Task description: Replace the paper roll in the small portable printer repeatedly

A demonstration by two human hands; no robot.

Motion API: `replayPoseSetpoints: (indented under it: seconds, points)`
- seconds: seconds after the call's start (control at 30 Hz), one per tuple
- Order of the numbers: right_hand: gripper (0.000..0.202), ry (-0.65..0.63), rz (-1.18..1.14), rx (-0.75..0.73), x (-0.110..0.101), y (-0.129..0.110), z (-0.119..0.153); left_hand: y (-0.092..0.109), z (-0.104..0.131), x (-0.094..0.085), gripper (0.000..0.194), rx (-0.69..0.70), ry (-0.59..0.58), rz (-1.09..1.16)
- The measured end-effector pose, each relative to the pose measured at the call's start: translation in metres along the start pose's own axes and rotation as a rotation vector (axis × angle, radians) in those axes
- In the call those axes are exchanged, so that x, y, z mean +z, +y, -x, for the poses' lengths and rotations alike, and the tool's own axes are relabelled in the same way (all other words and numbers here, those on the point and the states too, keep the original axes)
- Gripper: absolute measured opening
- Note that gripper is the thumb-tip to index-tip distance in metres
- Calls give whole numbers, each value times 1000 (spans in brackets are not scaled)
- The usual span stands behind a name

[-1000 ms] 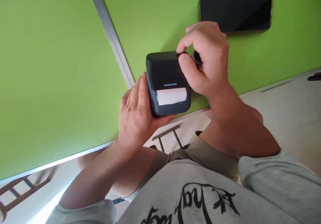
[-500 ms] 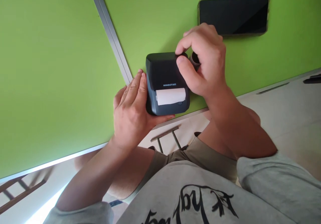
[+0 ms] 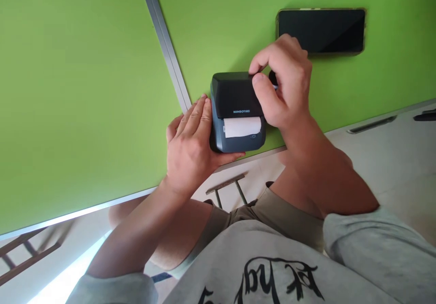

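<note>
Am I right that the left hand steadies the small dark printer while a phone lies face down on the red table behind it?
Not quite: the table is green, not red, as the head view shows. The left hand does steady the printer, with the phone behind it.

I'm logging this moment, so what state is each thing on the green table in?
Label printer: lid closed, white paper sticking out of its slot.
Phone: flat on the table, screen dark.
Left hand: steadying the printer's side.
Right hand: fingers pinching at the printer's top corner.
</note>
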State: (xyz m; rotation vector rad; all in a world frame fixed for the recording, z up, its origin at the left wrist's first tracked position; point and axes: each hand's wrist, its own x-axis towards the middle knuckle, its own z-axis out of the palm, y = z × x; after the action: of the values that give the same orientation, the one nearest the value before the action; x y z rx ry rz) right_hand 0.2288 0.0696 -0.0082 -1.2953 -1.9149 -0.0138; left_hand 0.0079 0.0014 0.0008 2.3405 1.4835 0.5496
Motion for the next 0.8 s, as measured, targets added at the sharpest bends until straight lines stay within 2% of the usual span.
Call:
replayPoseSetpoints:
  seconds: [0.13,0.23,0.33,0.43,0.67,0.8]
  points:
    - [33,-60,-5,34,-9,-5,-4,2,0,1,111,-2,5,-18]
    - [34,-105,-30,-12,-23,-9,-9,3,0,3,109,-2,39,-37]
    - [29,-295,0,-51,-41,-16,-17,4,1,5,105,17,70,-59]
    - [27,-474,48,-26,-56,-25,-24,3,2,7,104,23,70,-67]
    - [23,-586,68,-24,-66,-37,-37,0,3,7,115,60,63,-101]
    - [17,-518,84,-36,-65,-37,-39,0,3,8,116,82,83,-129]
